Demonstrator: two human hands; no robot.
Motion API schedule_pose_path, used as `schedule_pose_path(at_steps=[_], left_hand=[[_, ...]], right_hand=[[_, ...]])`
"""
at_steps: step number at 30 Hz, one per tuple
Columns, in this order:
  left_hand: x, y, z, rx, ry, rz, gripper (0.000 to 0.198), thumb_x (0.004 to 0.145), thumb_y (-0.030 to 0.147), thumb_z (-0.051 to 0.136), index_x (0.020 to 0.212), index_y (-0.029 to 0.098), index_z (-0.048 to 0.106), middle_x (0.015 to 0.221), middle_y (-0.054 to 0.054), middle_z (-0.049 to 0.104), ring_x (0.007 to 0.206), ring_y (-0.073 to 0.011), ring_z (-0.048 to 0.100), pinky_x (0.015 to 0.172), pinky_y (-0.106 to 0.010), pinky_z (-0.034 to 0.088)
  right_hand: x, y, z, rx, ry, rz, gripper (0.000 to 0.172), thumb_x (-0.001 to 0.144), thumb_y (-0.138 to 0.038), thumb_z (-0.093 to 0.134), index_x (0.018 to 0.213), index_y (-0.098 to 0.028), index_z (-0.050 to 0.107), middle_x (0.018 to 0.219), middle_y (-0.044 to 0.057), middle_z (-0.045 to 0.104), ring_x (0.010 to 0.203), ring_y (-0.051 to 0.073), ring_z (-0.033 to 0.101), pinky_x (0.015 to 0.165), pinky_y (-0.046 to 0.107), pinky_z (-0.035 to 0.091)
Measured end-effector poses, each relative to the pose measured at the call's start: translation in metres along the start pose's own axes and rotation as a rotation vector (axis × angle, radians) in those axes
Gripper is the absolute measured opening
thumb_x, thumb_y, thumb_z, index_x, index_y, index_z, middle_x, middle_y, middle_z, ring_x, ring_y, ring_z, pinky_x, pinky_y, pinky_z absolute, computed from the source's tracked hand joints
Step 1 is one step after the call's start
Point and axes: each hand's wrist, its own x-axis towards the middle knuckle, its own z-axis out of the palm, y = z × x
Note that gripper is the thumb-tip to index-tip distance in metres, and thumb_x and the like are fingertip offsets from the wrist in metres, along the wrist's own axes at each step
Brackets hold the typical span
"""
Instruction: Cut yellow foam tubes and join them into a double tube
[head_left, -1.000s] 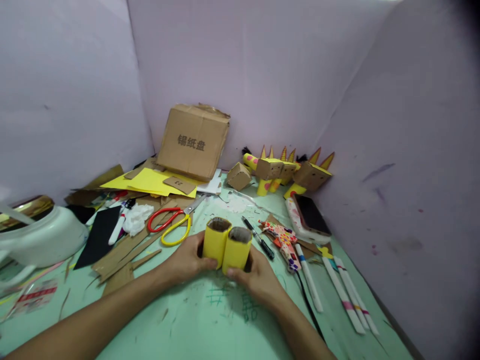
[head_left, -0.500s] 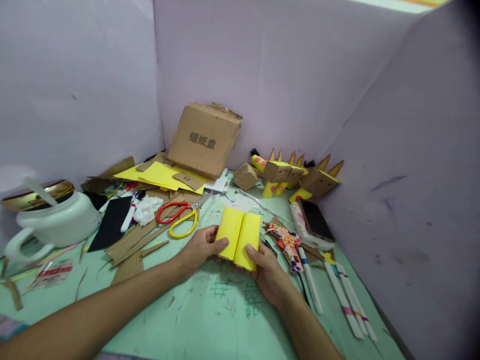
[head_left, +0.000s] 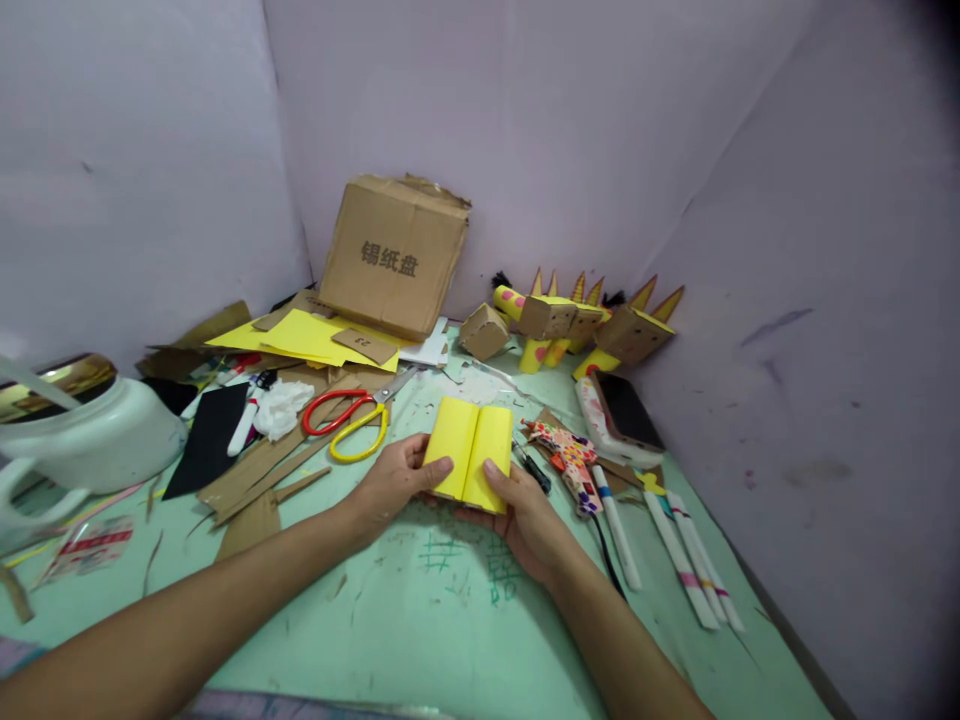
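Two yellow paper-covered tubes (head_left: 470, 451), joined side by side, lie tipped away from me over the green table (head_left: 420, 620). My left hand (head_left: 394, 478) grips the left tube, thumb on its front face. My right hand (head_left: 525, 515) cups the right tube from below, thumb on top. Both hands are closed around the pair. The tube openings are hidden from view.
Red and yellow scissors (head_left: 346, 417) lie just beyond the tubes. A cardboard box (head_left: 394, 255), yellow sheets (head_left: 315, 338) and cardboard strips sit at the back left. Cardboard animal figures (head_left: 577, 325), a phone (head_left: 626, 412), patterned paper (head_left: 566, 462) and rolled sticks (head_left: 686, 565) lie on the right. A white jug (head_left: 82, 435) stands left.
The tube pair stood upright with its open tops showing; both hands have since tipped it forward so its yellow sides face me. The hands kept their grip.
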Motion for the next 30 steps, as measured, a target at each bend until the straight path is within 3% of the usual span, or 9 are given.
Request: schedule_pose_path(at_steps=[9,13,17,23,26,30], left_hand=[[0.0010,0.0001,0.0018,0.039,0.024,-0.005,0.054,0.065,0.046,0.071,0.103,0.012,0.053,0.093,-0.008,0.064,0.075,-0.0198,0.061,0.060,-0.027,0.046],[-0.0011,0.0014,0.0034,0.069,0.025,-0.008,0.049,0.068,0.050,0.066,0.099,0.013,0.057,0.086,-0.006,0.064,0.074,-0.0193,0.060,0.058,-0.027,0.045],[-0.0016,0.0007,0.0043,0.068,0.013,0.000,0.047,0.075,0.053,0.058,0.103,0.015,0.058,0.082,-0.004,0.064,0.070,-0.0180,0.059,0.056,-0.026,0.045],[-0.0015,0.0024,0.0042,0.031,0.029,0.006,0.051,0.078,0.045,0.058,0.119,0.016,0.050,0.097,-0.007,0.065,0.074,-0.0173,0.060,0.053,-0.023,0.046],[-0.0019,0.0038,0.0043,-0.004,0.028,0.021,0.055,0.076,0.044,0.061,0.122,0.017,0.047,0.108,-0.009,0.063,0.084,-0.0207,0.062,0.059,-0.026,0.048],[-0.0024,0.0046,0.0041,-0.061,0.008,0.078,0.061,0.068,0.039,0.069,0.119,0.014,0.047,0.114,-0.013,0.062,0.098,-0.0262,0.060,0.077,-0.034,0.049]], right_hand=[[-0.0035,-0.0051,0.0021,0.068,-0.109,0.057,0.038,0.080,-0.043,0.050,0.107,-0.018,0.057,0.106,0.010,0.068,0.099,0.025,0.062,0.077,0.039,0.052],[-0.0027,-0.0071,0.0004,0.094,-0.074,0.053,0.035,0.079,-0.041,0.047,0.103,-0.019,0.059,0.104,0.009,0.069,0.101,0.027,0.061,0.078,0.041,0.051],[-0.0008,-0.0060,0.0002,0.108,-0.019,-0.026,0.033,0.075,-0.036,0.057,0.103,-0.019,0.057,0.103,0.008,0.069,0.101,0.027,0.061,0.079,0.040,0.051],[0.0020,-0.0041,0.0039,0.086,-0.022,-0.142,0.035,0.074,-0.036,0.065,0.102,-0.017,0.057,0.107,0.009,0.068,0.103,0.026,0.060,0.083,0.036,0.050],[0.0031,-0.0037,0.0034,0.080,-0.005,-0.164,0.038,0.071,-0.036,0.068,0.103,-0.018,0.056,0.108,0.009,0.068,0.103,0.026,0.061,0.084,0.036,0.050],[0.0050,-0.0030,-0.0016,0.040,0.004,-0.210,0.047,0.064,-0.033,0.075,0.105,-0.020,0.056,0.108,0.008,0.068,0.101,0.027,0.062,0.084,0.039,0.050]])
